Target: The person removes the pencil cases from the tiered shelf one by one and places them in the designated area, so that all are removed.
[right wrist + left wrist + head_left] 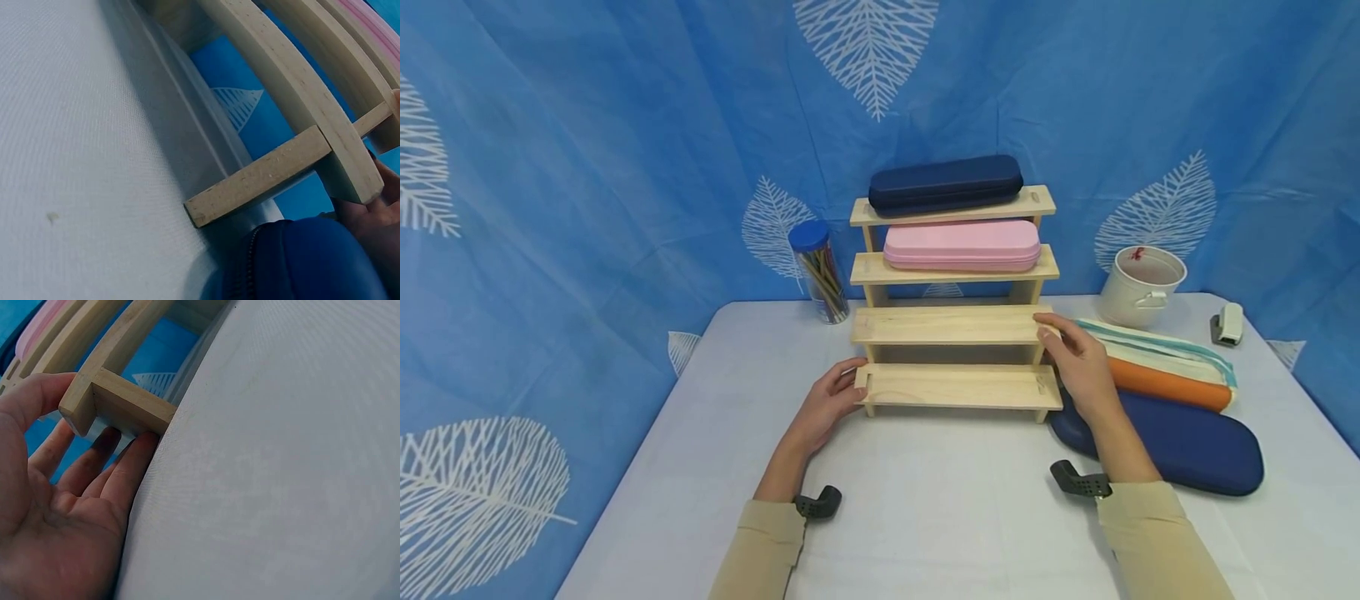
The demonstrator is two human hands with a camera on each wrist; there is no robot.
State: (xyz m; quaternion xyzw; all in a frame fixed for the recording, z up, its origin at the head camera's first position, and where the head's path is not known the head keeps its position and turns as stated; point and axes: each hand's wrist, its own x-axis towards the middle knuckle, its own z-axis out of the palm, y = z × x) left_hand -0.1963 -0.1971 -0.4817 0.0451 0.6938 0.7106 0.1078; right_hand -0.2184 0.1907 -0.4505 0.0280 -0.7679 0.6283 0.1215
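Observation:
A tiered wooden shelf rack point(955, 387) stands on the table in the head view. My left hand point(829, 404) grips the left end of its lowest shelf. In the left wrist view the thumb point(53, 387) lies against the shelf end, and the other fingers reach in beside the leg below. At the opposite side, my right hand point(1078, 362) holds the right end of the second shelf from the bottom, thumb and fingers about its edge. A pink case point(962, 245) lies on the third shelf, and a dark blue case point(946, 185) on the top one.
Right of the rack lie a navy case point(1187, 446) and an orange, cream and teal pouch point(1172, 379), close to my right forearm. Behind them stand a white pot point(1138, 292) and a small stapler point(1227, 325). A blue-lidded jar of pencils point(820, 275) stands at the back left.

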